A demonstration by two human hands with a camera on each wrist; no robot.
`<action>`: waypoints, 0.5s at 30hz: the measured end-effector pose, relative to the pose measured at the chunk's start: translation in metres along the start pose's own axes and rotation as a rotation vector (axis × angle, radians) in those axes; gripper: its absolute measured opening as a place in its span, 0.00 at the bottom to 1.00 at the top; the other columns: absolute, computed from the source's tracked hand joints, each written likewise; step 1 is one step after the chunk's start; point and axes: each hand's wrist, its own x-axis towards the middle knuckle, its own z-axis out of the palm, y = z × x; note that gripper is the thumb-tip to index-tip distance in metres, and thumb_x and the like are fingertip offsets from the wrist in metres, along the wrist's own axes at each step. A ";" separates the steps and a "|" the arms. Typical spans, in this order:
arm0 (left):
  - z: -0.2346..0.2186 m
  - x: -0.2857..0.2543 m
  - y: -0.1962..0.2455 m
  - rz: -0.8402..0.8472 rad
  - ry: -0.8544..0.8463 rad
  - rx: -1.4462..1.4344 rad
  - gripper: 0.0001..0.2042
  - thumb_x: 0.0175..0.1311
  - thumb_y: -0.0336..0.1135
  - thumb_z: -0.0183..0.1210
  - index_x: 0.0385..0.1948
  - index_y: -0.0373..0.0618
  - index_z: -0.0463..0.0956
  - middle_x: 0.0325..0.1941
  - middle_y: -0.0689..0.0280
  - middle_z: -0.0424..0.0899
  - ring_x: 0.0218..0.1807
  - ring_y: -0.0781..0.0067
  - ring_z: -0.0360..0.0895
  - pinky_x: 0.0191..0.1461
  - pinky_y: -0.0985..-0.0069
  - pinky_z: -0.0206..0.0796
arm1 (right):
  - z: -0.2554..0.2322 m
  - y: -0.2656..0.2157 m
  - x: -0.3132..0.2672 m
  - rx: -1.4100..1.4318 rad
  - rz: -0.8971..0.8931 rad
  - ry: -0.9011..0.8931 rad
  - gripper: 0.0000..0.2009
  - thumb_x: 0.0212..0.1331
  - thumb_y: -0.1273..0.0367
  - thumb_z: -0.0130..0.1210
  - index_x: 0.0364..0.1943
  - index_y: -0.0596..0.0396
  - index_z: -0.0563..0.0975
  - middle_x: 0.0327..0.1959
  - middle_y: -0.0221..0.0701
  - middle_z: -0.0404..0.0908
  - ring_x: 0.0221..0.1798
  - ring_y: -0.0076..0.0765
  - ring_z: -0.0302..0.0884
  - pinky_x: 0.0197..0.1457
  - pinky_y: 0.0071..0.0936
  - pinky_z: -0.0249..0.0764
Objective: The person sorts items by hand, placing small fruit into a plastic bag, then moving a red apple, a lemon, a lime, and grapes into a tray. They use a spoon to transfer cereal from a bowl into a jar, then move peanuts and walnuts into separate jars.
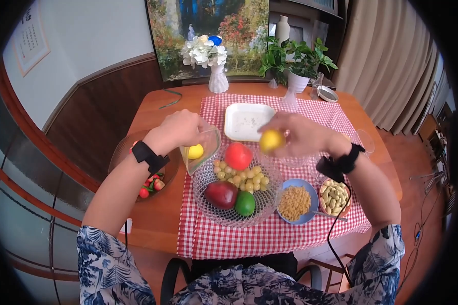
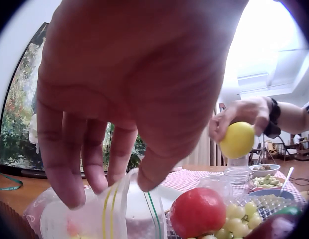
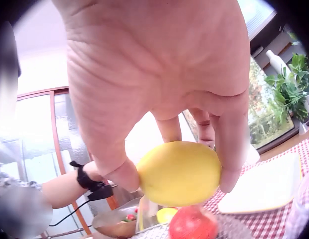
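My left hand [image 1: 177,133] pinches the top edge of a clear zip bag [image 1: 212,147], which holds a yellow lemon [image 1: 195,151]. In the left wrist view the thumb and fingertips grip the bag's rim [image 2: 132,199]. Another lemon [image 3: 180,173] is held between the thumb and fingers of my right hand [image 3: 159,64], above the white tray's near right corner in the head view. Just below and between the hands, a glass bowl [image 1: 208,211] holds a red tomato-like fruit [image 1: 238,156], pale grapes [image 1: 249,180], a dark red mango-like fruit [image 1: 221,194] and a green fruit [image 1: 245,203].
A white tray [image 1: 233,133] lies behind the fruit bowl. To the right are a blue bowl of pasta [image 1: 294,203] and a bowl of pale nuts or beans [image 1: 335,197]. A basket with small red fruits [image 1: 144,192] stands left. A flower vase [image 1: 218,79] and potted plant [image 1: 297,81] stand behind.
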 end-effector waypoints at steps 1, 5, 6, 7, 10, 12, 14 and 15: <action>-0.003 0.001 0.003 0.025 -0.029 -0.005 0.13 0.56 0.45 0.63 0.36 0.50 0.86 0.35 0.52 0.87 0.42 0.49 0.84 0.48 0.56 0.76 | -0.001 0.011 0.010 0.000 0.000 0.002 0.26 0.48 0.59 0.70 0.52 0.55 0.79 0.42 0.43 0.82 0.46 0.48 0.81 0.53 0.38 0.78; -0.002 0.029 0.012 0.100 0.097 -0.054 0.14 0.55 0.46 0.63 0.36 0.49 0.86 0.36 0.53 0.87 0.42 0.49 0.84 0.49 0.56 0.76 | 0.012 0.055 0.054 -0.115 0.353 0.003 0.32 0.48 0.48 0.69 0.51 0.59 0.77 0.44 0.46 0.83 0.48 0.50 0.82 0.53 0.39 0.77; 0.003 0.040 0.017 0.135 0.136 -0.066 0.14 0.56 0.46 0.64 0.38 0.48 0.86 0.35 0.55 0.87 0.41 0.51 0.84 0.48 0.58 0.75 | 0.017 0.064 0.063 -0.135 0.492 -0.052 0.36 0.47 0.44 0.69 0.51 0.61 0.77 0.47 0.48 0.82 0.51 0.51 0.81 0.55 0.40 0.76; 0.009 0.053 0.021 0.170 0.176 -0.077 0.15 0.56 0.46 0.64 0.39 0.47 0.85 0.35 0.56 0.87 0.40 0.53 0.84 0.48 0.59 0.75 | 0.022 0.075 0.070 -0.134 0.490 -0.050 0.36 0.47 0.44 0.69 0.51 0.61 0.77 0.47 0.48 0.82 0.51 0.51 0.81 0.55 0.40 0.76; 0.033 0.094 0.036 0.208 0.120 -0.141 0.15 0.55 0.44 0.65 0.40 0.47 0.85 0.36 0.55 0.87 0.43 0.53 0.84 0.49 0.60 0.75 | 0.041 0.102 0.086 -0.131 0.494 -0.163 0.38 0.45 0.42 0.69 0.49 0.62 0.77 0.46 0.47 0.83 0.49 0.51 0.82 0.53 0.39 0.76; 0.051 0.119 0.046 0.184 0.052 -0.124 0.15 0.54 0.42 0.65 0.42 0.47 0.85 0.38 0.55 0.87 0.45 0.54 0.84 0.50 0.61 0.75 | 0.052 0.115 0.091 -0.103 0.505 -0.193 0.38 0.45 0.42 0.69 0.48 0.62 0.77 0.46 0.47 0.83 0.50 0.50 0.82 0.53 0.38 0.76; 0.060 0.134 0.058 0.163 -0.017 -0.107 0.16 0.54 0.40 0.65 0.44 0.47 0.85 0.40 0.55 0.87 0.48 0.54 0.83 0.52 0.62 0.75 | 0.065 0.129 0.094 -0.080 0.534 -0.243 0.38 0.45 0.42 0.69 0.51 0.61 0.78 0.47 0.46 0.83 0.52 0.47 0.81 0.55 0.37 0.76; 0.064 0.139 0.064 0.164 -0.069 -0.046 0.17 0.53 0.39 0.65 0.46 0.49 0.84 0.43 0.56 0.87 0.49 0.56 0.83 0.54 0.63 0.75 | 0.071 0.137 0.094 -0.079 0.537 -0.240 0.38 0.45 0.42 0.69 0.51 0.61 0.78 0.47 0.46 0.83 0.52 0.47 0.81 0.55 0.37 0.76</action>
